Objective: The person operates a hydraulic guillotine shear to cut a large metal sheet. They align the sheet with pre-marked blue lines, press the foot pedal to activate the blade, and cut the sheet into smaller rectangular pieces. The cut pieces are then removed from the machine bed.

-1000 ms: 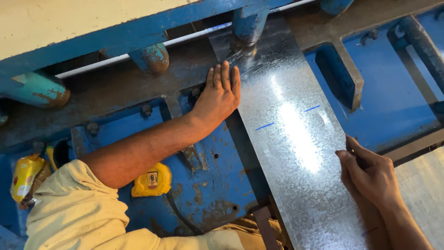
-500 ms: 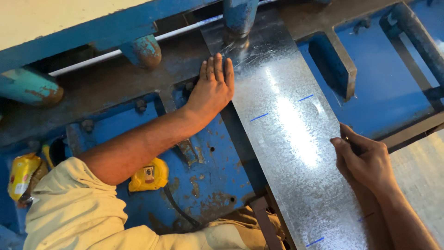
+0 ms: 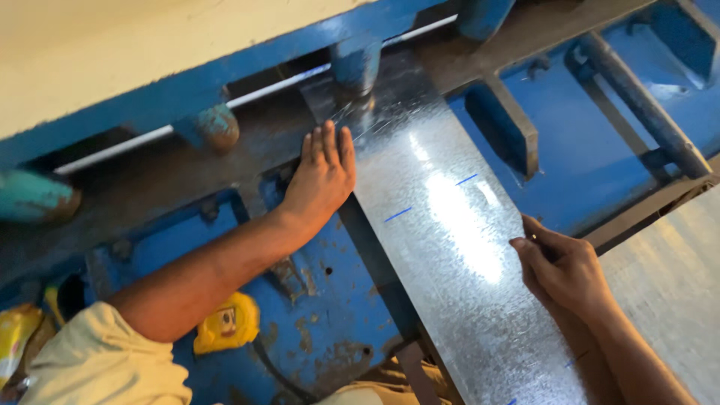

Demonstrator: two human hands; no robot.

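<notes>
Across the whole view I see a big blue shearing machine (image 3: pixel 600 150), its worn steel bed running under a row of round hold-down feet. Lying on that bed is a long galvanised metal sheet (image 3: pixel 450 255), bright under the light, its far end slid beneath one hold-down foot (image 3: pixel 356 64) and its near end running off the bottom of the picture. Two short blue marks are drawn across it, one near the left edge and one further right.

My left hand (image 3: pixel 322 176) is open and flat, fingers together and pointing toward the blade, pressing down right at the sheet's left edge, partly on the sheet and partly on the dark bed beside it. The forearm stretches back to a cream sleeve (image 3: pixel 97 360) at the lower left.

My right hand (image 3: pixel 562 270) grips the sheet's right edge, fingers curled closed over it, well apart from the left hand. It may hold something thin between the fingertips, but I cannot tell.

Down on the blue frame, just beside my left forearm, sits a yellow tape measure (image 3: pixel 225 322). At the far left edge there is a yellow packet (image 3: pixel 15 341), partly cut off.
</notes>
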